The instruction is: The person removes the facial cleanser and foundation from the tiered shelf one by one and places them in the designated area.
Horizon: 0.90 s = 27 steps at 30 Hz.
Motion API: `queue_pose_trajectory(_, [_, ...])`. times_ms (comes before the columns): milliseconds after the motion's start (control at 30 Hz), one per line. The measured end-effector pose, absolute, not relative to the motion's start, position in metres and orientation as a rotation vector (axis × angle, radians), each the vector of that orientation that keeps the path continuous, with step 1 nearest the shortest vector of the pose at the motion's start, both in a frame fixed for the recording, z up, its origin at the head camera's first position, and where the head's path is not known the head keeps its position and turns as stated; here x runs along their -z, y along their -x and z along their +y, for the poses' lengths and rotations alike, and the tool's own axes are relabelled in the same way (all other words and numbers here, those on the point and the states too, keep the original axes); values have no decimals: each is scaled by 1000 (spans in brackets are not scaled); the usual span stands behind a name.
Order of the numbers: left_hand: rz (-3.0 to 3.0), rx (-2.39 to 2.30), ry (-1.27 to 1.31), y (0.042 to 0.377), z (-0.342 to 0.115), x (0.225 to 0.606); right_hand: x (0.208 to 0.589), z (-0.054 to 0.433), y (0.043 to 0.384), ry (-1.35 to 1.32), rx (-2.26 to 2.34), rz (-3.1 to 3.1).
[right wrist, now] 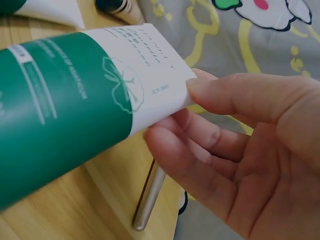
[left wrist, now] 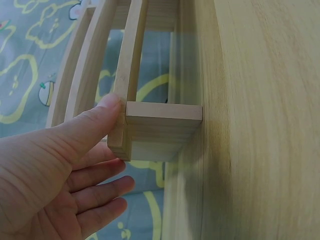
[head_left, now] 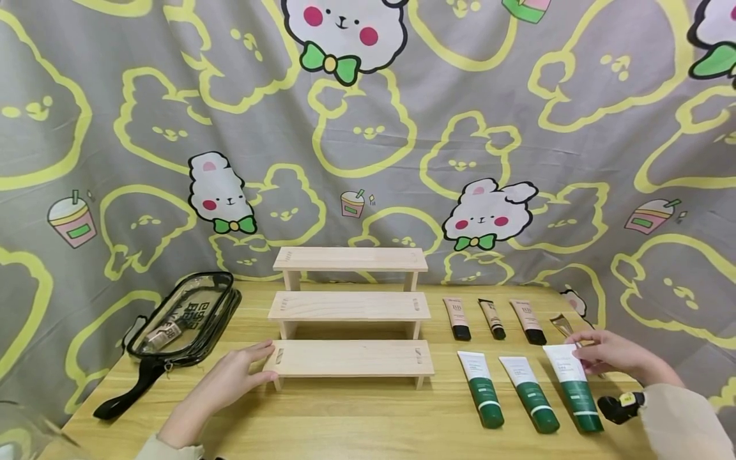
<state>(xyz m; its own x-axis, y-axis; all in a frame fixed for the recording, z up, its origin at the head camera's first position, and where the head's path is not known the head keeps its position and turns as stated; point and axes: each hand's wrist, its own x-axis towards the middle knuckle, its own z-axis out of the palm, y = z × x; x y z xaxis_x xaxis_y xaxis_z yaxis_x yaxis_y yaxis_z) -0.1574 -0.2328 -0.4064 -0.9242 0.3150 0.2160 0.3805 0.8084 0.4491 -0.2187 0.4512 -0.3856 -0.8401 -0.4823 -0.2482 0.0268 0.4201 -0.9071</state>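
A three-step wooden display stand (head_left: 352, 359) stands at mid-table. My left hand (head_left: 232, 377) holds the left end of its lowest step; in the left wrist view the thumb (left wrist: 102, 107) lies on the board's edge and the other fingers spread beside its end. At the right, my right hand (head_left: 612, 356) pinches the flat white end of a green and white squeeze tube (head_left: 579, 396) between thumb and fingers. Two similar tubes, the nearer one (head_left: 530, 396) and the farther one (head_left: 482, 391), lie to its left.
Behind the green tubes lie small pink tubes (head_left: 457, 316) (head_left: 526, 319) and a slim beige tube (head_left: 491, 316). A thin metallic tool (head_left: 560, 324) lies by the right hand. A clear black-edged pouch (head_left: 184, 319) with a small tube inside sits at the left. A patterned curtain (head_left: 368, 147) hangs behind.
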Motion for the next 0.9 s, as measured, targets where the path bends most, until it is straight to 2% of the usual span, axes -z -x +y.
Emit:
queue_pose_trajectory(300, [-2851, 745, 562, 159, -234, 408, 402, 455, 227, 297, 1389, 2138])
queue_pose_trajectory(900, [-2856, 751, 555, 158, -234, 407, 407, 450, 229, 106, 1324, 2201])
